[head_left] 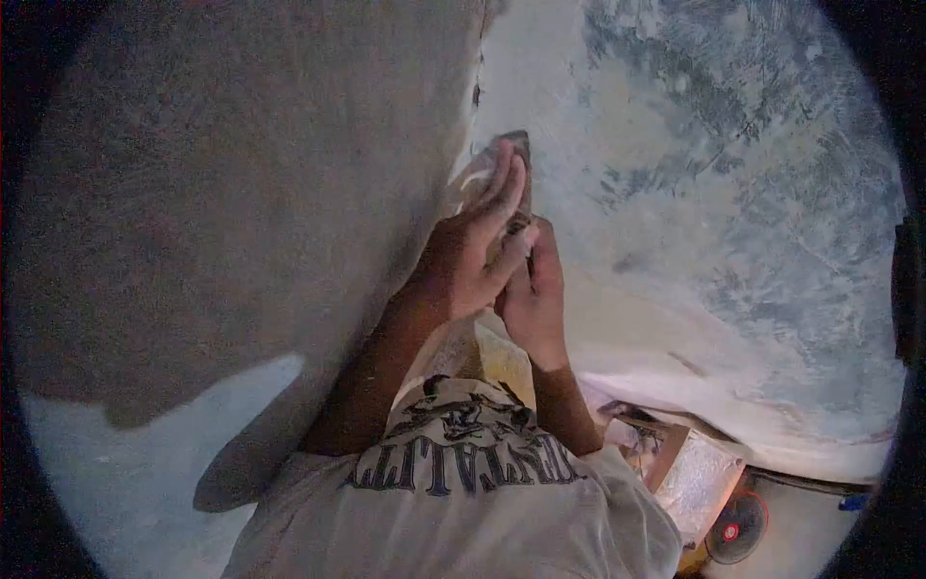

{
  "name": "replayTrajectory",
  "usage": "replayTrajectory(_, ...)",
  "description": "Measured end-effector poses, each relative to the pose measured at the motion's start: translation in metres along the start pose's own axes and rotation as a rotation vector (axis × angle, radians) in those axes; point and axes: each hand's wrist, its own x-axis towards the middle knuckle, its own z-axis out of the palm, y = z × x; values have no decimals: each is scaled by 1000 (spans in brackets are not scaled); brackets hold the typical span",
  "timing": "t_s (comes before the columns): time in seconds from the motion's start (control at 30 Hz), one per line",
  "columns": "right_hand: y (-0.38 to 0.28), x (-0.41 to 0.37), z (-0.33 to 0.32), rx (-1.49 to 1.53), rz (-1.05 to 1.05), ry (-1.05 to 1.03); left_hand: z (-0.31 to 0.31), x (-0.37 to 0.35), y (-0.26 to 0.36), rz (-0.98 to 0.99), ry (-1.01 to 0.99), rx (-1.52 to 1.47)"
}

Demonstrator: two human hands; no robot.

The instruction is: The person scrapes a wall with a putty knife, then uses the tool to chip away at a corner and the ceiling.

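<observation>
Both of my hands are together on a dark, flat trowel-like tool (523, 145), pressed to the wall along an inside corner. My left hand (473, 256) lies over it with fingers stretched up along the blade and the thumb across its lower part. Just below and to the right, my right hand (535, 299) is closed around the tool's lower end. My fingers hide most of the tool, so its exact kind cannot be made out. White plaster or filler (473, 179) shows at the corner beside my left fingers.
A grey-brown wall (241, 174) in shadow stands to the left. The right wall (733, 145) has patchy white and blue-grey smears. Low at the right are an open cardboard box (699, 478) and a dark round fan (738, 529) with an orange rim.
</observation>
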Motion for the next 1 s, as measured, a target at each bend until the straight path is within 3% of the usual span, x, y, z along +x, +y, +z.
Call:
replayTrajectory(0.23,-6,-1,-20,-17,-25,-61,1,0,6,-44,38,-105)
replayTrajectory(0.37,-27,-4,-33,391,361,-157,4,-2,1,-30,69,-89)
replayTrajectory(0.47,-34,-4,-33,752,441,-180,6,-1,0,-60,186,-123)
replayTrajectory(0.63,-31,1,-41,767,482,-192,12,1,6,-251,381,-270)
replayTrajectory(0.73,-35,5,-41,602,414,-212,13,0,3,-183,411,-122)
replayTrajectory(0.93,-25,6,-36,466,315,-148,11,0,-2,-444,151,-301)
replayTrajectory(1.0,-24,5,-38,484,306,-146,13,0,-2,-353,162,-308)
